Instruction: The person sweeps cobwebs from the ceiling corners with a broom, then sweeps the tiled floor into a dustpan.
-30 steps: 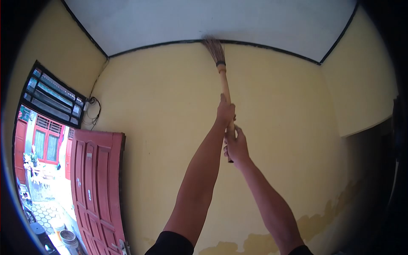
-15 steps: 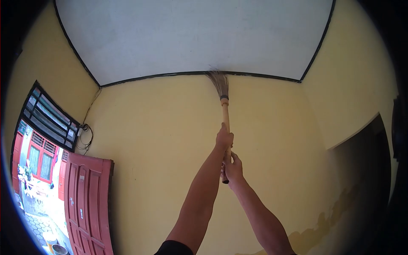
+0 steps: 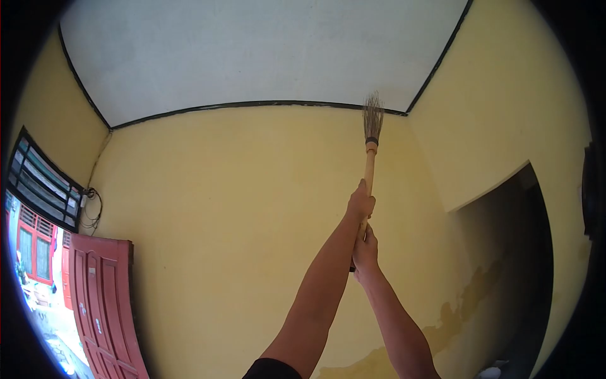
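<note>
Both my hands grip a broom's wooden handle (image 3: pixel 368 167), held upright overhead. My left hand (image 3: pixel 360 204) is closed higher on the handle; my right hand (image 3: pixel 365 250) is closed just below it near the handle's lower end. The stiff brown bristles (image 3: pixel 373 118) reach the black line where the yellow wall (image 3: pixel 240 208) meets the white ceiling (image 3: pixel 252 50), close to the right corner.
An open red door (image 3: pixel 98 303) stands at the lower left, with a barred vent window (image 3: pixel 41 180) and loose cables (image 3: pixel 91 205) above it. A dark doorway (image 3: pixel 511 265) opens in the right wall. Paint is peeling low on the yellow wall (image 3: pixel 454 322).
The broom's bristles have swept right along the wall-ceiling line toward the right corner. My view has turned right with them, and the red door has slid toward the left edge.
</note>
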